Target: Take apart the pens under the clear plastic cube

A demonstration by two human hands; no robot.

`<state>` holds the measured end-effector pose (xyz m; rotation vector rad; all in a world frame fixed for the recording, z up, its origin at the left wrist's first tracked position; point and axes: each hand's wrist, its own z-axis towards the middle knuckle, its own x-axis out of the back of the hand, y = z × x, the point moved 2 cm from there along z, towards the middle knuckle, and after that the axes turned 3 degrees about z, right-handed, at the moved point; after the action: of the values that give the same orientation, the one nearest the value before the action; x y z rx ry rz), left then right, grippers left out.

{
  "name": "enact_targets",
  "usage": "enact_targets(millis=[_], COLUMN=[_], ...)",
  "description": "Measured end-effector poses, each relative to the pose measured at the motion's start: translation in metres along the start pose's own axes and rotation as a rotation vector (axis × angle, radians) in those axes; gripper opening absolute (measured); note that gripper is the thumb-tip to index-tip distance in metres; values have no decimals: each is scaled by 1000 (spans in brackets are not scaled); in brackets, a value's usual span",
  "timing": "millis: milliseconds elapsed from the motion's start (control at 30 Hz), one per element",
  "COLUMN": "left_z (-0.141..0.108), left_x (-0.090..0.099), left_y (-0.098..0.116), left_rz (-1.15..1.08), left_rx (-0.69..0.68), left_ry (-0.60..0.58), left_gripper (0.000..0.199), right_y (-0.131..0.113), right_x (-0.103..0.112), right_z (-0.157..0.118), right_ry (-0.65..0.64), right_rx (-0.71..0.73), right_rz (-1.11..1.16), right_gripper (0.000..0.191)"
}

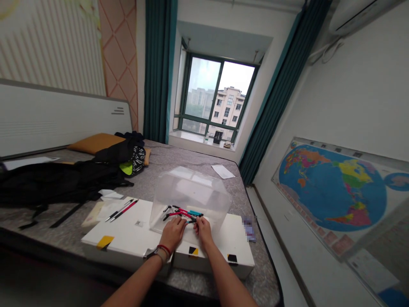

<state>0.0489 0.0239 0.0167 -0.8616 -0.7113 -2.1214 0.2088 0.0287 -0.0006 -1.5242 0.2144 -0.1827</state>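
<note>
A clear plastic bin (191,187) lies on its side on a white box, its opening facing me. Several red, blue and black pens (180,212) lie in a loose heap inside it. At the opening, my left hand (174,232) has its fingers closed on one end of a small blue pen (191,221). My right hand (203,230) pinches the other end, close to the heap. Its fingertips partly cover the pen, so its full length is hidden. Two more pens, one red (124,210) and one black and silver (119,209), rest side by side to the left.
The white box (137,234) sits on a mattress (179,157). A black backpack (57,179) and an orange pillow (97,143) are at the left. Behind the bin lies a white sheet (223,171). A world map (332,192) hangs on the right wall.
</note>
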Motion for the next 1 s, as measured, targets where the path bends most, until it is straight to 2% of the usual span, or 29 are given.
enact_targets(millis=[167,367,733,1000], left_z=[-2,-2,0,-1], left_x=[-4,-8,0,-5], left_y=[-2,-4,0,-2], left_rz=[-53,-14,6,30], left_rx=[15,34,40,59], left_ry=[-6,-38,-18,-40], left_gripper=[29,30,28,34], right_y=[-2,1,5,5], right_x=[0,-1,1,0], right_z=[-1,0,1,4], right_ry=[-10,1,31,98], right_rx=[12,24,63,55], right_rz=[12,21,-20,109], right_gripper=[40,35,29,26])
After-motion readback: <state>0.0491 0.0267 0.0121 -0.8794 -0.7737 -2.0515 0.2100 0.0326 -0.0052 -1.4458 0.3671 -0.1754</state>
